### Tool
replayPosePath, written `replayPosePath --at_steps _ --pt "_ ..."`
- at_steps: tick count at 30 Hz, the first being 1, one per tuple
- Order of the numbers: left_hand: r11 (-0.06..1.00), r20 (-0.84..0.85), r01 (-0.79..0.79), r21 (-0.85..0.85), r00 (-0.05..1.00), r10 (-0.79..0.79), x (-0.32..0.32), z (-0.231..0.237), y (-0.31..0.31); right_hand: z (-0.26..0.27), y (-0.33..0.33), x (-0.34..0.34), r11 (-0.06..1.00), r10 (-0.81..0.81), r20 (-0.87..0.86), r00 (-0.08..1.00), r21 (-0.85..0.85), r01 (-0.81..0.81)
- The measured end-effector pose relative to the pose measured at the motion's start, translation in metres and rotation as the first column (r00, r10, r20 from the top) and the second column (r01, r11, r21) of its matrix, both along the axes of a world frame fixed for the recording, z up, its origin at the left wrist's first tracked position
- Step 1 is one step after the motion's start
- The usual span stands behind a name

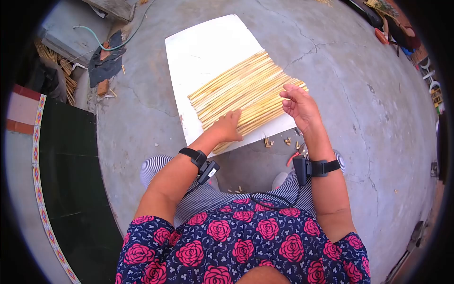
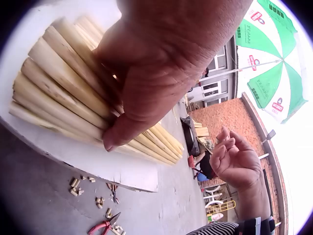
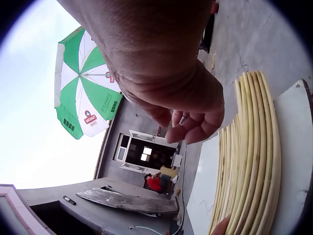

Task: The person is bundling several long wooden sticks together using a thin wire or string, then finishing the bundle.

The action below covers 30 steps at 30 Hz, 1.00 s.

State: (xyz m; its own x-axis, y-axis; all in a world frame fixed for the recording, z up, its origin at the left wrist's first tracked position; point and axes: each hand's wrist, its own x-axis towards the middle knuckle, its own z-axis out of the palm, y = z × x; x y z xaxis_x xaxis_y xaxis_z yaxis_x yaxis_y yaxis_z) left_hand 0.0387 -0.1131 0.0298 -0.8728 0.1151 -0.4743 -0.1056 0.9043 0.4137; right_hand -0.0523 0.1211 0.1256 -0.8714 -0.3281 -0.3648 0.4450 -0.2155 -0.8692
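Observation:
A row of pale yellow plant stalks (image 1: pixel 243 87) lies side by side on a white board (image 1: pixel 208 40). My left hand (image 1: pixel 227 127) rests on the near left part of the stalks. In the left wrist view its thumb (image 2: pixel 117 134) lies across the outer stalks, while the other fingers are mostly hidden behind the hand. My right hand (image 1: pixel 302 108) is raised near the right ends of the stalks, its fingers loosely bent with nothing seen between them. The right wrist view shows those fingers (image 3: pixel 193 128) in the air beside the stalks.
Red-handled pliers (image 2: pixel 103 225) and several short cut pieces (image 2: pixel 76 186) lie on the concrete floor by the board's near edge. A green hose (image 1: pixel 90 33) and a dark sheet (image 1: pixel 106 59) are at the far left. A green and white umbrella (image 3: pixel 88 73) stands beyond.

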Motion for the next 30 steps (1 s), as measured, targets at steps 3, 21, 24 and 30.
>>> replayPosePath --at_steps 3,21,24,30 --pt "0.994 0.021 -0.026 0.108 1.0 0.024 -0.01 0.0 -0.018 -0.009 -0.005 0.0 0.998 0.036 0.022 0.999 0.058 -0.037" --pt "0.736 0.287 -0.339 0.586 0.936 0.203 -0.015 0.008 -0.061 -0.062 -0.014 0.005 0.965 0.074 0.116 0.99 0.242 -0.101" --pt "0.738 0.279 -0.344 0.58 0.935 0.217 -0.016 0.015 -0.064 -0.066 -0.017 0.0 0.967 0.077 0.118 0.99 0.235 -0.103" --pt "0.713 0.279 -0.346 0.61 0.936 0.216 -0.014 0.016 -0.062 -0.07 -0.018 0.0 0.969 0.099 0.103 0.99 0.217 -0.119"
